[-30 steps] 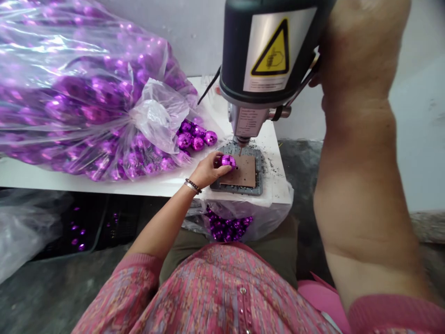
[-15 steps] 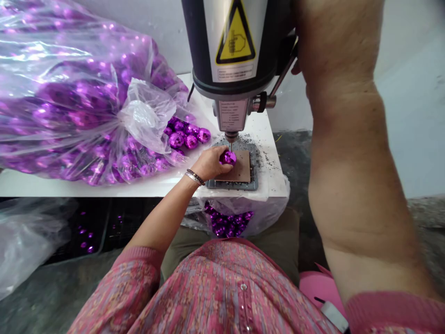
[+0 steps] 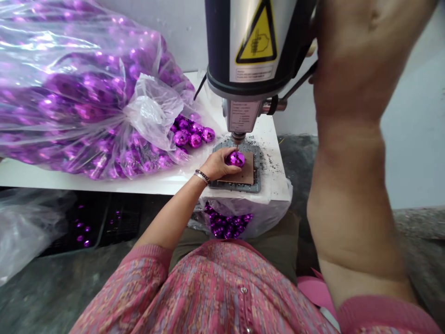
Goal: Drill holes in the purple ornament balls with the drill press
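Note:
My left hand [image 3: 219, 165] grips a shiny purple faceted ball [image 3: 237, 159] between thumb and fingers, on a brown board [image 3: 245, 176] over the grey base [image 3: 257, 186] of a drill press [image 3: 255, 41]. Just above the ball is the chuck [image 3: 238, 138], with a thin bit reaching the ball's top; how deep it goes I cannot see. High at the right, my right hand [image 3: 365, 51], large and blurred, is wrapped around the drill press lever [image 3: 301, 82]. Its fingers are mostly hidden, with only small parts showing beside the machine.
A big clear plastic bag [image 3: 149, 109] full of purple balls covers the table's left side, several balls [image 3: 194, 139] spilling from it. Dark shavings surround the base. Another bag of purple balls [image 3: 229, 225] hangs at the white table's [image 3: 167, 185] front edge. Black crates [image 3: 118, 218] stand below.
The lever has swung down to a flatter angle with my right hand, and the chuck sits slightly closer to the ball. The whole view has shifted a little. My left hand keeps its ball.

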The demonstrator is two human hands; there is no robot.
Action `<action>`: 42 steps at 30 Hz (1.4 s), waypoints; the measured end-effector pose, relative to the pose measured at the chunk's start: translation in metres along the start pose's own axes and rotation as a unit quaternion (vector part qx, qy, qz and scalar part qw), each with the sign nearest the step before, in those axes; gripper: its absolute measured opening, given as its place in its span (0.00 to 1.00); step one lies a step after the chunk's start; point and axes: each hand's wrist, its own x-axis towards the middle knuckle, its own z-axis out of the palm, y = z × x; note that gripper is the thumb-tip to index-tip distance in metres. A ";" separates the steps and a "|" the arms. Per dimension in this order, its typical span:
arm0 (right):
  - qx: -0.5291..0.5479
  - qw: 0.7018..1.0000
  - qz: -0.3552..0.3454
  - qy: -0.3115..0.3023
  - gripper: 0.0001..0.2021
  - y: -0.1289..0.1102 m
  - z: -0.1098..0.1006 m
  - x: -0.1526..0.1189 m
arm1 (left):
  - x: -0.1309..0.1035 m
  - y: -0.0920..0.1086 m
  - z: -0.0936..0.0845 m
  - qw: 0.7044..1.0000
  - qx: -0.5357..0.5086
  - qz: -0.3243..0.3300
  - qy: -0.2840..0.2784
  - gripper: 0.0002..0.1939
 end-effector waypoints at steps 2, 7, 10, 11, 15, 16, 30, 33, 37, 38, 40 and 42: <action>-0.016 0.998 -0.005 0.068 0.22 0.000 -0.001 -0.028 | 0.000 -0.001 0.002 1.000 -0.004 0.006 0.002 0.37; 0.016 0.979 -0.153 0.134 0.22 0.025 0.006 -0.090 | 0.001 -0.002 0.002 1.000 0.022 0.016 0.001 0.38; 0.009 0.970 -0.188 0.153 0.20 0.041 0.013 -0.105 | 0.001 -0.003 0.002 0.999 0.035 0.028 -0.004 0.37; 0.008 0.969 -0.192 0.158 0.19 0.044 0.015 -0.107 | 0.001 -0.003 0.002 0.999 0.038 0.032 -0.004 0.37; -0.004 0.968 -0.181 0.176 0.19 0.049 0.022 -0.110 | 0.001 -0.007 0.003 0.998 0.043 0.040 -0.005 0.36; -0.011 0.968 -0.173 0.180 0.19 0.050 0.023 -0.112 | 0.001 -0.008 0.004 0.998 0.042 0.041 -0.006 0.36; 0.009 0.966 -0.113 0.233 0.22 0.061 0.041 -0.123 | -0.002 0.003 0.003 1.000 0.007 0.024 -0.016 0.33; 0.019 0.967 -0.098 0.233 0.24 0.037 0.026 -0.089 | -0.003 0.003 0.003 1.000 0.004 0.015 -0.026 0.34; 0.055 0.991 -0.004 0.124 0.18 -0.001 0.006 -0.034 | -0.018 -0.002 0.006 0.998 0.015 0.054 -0.004 0.37; 0.058 0.991 0.019 0.119 0.17 -0.006 0.004 -0.026 | -0.024 -0.005 0.006 0.997 0.021 0.078 -0.002 0.37; 0.060 0.990 0.043 0.120 0.17 -0.009 0.003 -0.020 | -0.039 -0.012 0.002 0.990 0.028 0.135 -0.014 0.38; 0.068 0.989 0.033 0.126 0.19 -0.004 0.005 -0.022 | -0.050 -0.019 -0.008 0.983 0.026 0.177 -0.028 0.34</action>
